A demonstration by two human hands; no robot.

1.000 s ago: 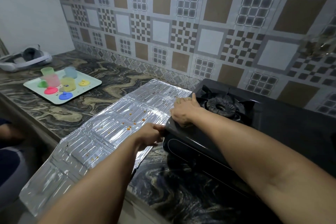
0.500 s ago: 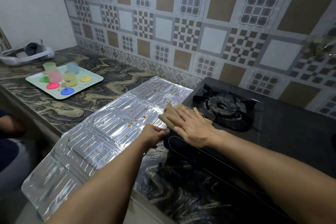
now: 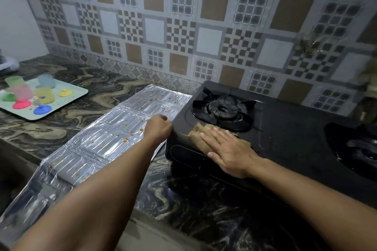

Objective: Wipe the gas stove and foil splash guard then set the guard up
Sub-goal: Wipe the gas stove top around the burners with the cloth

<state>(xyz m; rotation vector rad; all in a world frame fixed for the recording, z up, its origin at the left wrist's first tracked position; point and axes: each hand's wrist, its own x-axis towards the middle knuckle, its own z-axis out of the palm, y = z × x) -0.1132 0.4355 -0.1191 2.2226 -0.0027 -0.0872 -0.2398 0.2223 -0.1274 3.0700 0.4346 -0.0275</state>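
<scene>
The right hand lies flat, fingers straight and spread, pressing a tan cloth onto the front left corner of the black gas stove, just in front of the left burner. The cloth pokes out past the fingertips toward the stove's left edge. The left hand sits at that same left edge, where the stove meets the foil splash guard; its fingers are curled under, though whether this grip pinches the foil or the stove's rim I cannot tell from here. The guard lies flat and unfolded on the marbled surface, running from the back wall beside the stove out over the surface's front edge (small orange specks dot its panels). A second burner shows at the right side of the stove. Toward the left end of the surface rests a pale tray carrying coloured cups and round lids. Patterned tiles cover the wall behind.
</scene>
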